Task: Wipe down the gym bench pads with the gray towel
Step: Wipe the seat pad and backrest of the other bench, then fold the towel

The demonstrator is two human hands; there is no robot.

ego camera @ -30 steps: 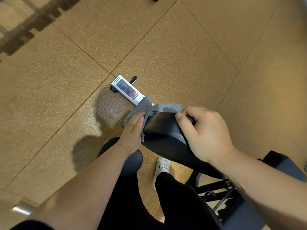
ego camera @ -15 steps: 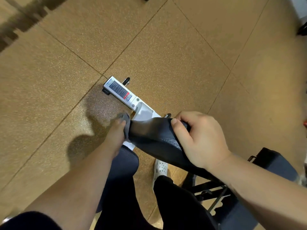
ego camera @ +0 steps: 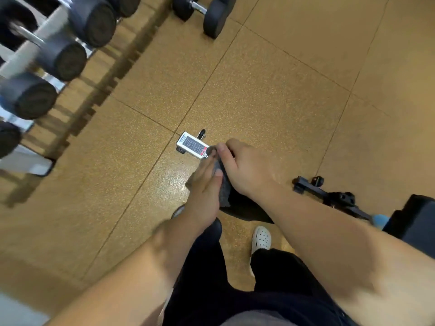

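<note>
**Both hands meet at the end of the bench pad, towel between them**

The gray towel [ego camera: 224, 189] is draped over the far end of the black bench pad [ego camera: 246, 207], low in the middle of the head view. The left hand [ego camera: 206, 187] lies on the towel's left side. Its fingers [ego camera: 208, 162] are fairly straight and close together, pressing the cloth flat against the pad, and the thumb rests on the cloth too. A corner of towel shows just left of this hand.

The right hand [ego camera: 248, 169] comes in from the other side. Its fingers [ego camera: 221, 149] are curled and clamped over the pad's tip, with the upper edge of the towel bunched under them. The two hands touch at the thumbs. The picture is blurred here, so how far the cloth wraps beneath the pad cannot be told.

Just beyond the fingertips a white frame foot [ego camera: 191, 145] with a printed label lies on the speckled brown floor [ego camera: 282, 90]. To the right of the right forearm a black frame bar [ego camera: 329, 195] with knobs runs toward a second pad [ego camera: 416, 222] at the picture's edge.

Below the hands are the person's dark trousers [ego camera: 235, 290] and a white shoe [ego camera: 261, 237] set on the floor near the pad. A dumbbell rack [ego camera: 26, 47] fills the upper left corner, well apart from the hands, and a loose dumbbell [ego camera: 207, 14] lies on the floor at the top
</note>
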